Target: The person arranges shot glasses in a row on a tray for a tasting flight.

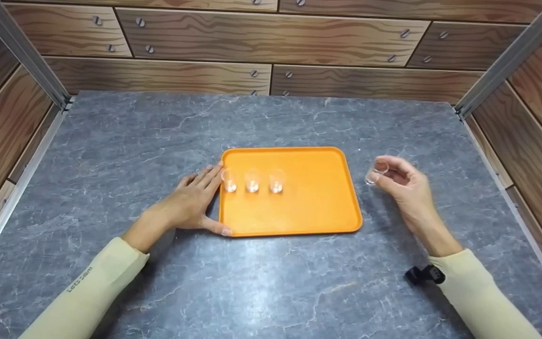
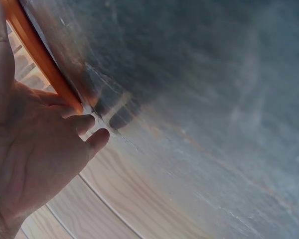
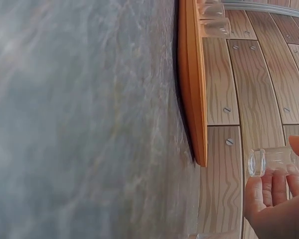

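Observation:
An orange tray lies on the table with three small clear glasses standing in a row on its left half; the rightmost glass is near the tray's middle. My left hand rests along the tray's left edge, fingers extended and thumb at the near left corner. To the right of the tray, my right hand holds another small clear glass between thumb and fingers, raised off the table and tilted. In the left wrist view, the tray's rim runs beside the fingers.
Grey marbled tabletop surrounds the tray. Faint clear outlines show just behind my right hand, too dim to identify. Wood-patterned panels and metal posts enclose the back and sides.

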`<state>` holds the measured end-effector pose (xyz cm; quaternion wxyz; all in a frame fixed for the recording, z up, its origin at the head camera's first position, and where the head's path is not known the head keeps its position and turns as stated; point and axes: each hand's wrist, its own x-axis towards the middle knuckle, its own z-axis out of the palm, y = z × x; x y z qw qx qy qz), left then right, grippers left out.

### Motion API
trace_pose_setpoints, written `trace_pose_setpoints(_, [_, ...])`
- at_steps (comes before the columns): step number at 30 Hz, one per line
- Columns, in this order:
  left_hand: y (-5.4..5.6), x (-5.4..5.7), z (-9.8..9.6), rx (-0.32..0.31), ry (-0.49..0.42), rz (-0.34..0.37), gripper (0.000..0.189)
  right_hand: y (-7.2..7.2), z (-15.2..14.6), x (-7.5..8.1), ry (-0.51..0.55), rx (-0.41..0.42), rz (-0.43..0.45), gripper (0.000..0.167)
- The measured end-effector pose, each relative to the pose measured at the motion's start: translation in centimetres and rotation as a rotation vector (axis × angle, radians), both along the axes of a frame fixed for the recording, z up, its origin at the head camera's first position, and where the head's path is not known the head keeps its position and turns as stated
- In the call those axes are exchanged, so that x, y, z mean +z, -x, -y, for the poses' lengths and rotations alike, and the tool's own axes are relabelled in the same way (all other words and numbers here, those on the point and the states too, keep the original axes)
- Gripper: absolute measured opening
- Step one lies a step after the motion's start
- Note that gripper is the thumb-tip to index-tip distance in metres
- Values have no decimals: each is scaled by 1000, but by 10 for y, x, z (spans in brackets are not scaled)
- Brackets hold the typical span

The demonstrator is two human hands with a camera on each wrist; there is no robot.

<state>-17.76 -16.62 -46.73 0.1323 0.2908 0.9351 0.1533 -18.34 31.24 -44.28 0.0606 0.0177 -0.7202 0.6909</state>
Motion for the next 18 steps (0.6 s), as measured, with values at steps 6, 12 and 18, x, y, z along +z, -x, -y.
trace_pose_setpoints(6, [0,-1,0,-3,4,-1,143,0,4,2,-8,22,-10,42])
trace_pose_setpoints(12, [0,0,0,-1,3,21,142,-1,11,4,-15,36,-2,42])
trace_pose_setpoints(18, [1,-1,0,-4,-1,23,141,1,20,0,-23,55,6,42])
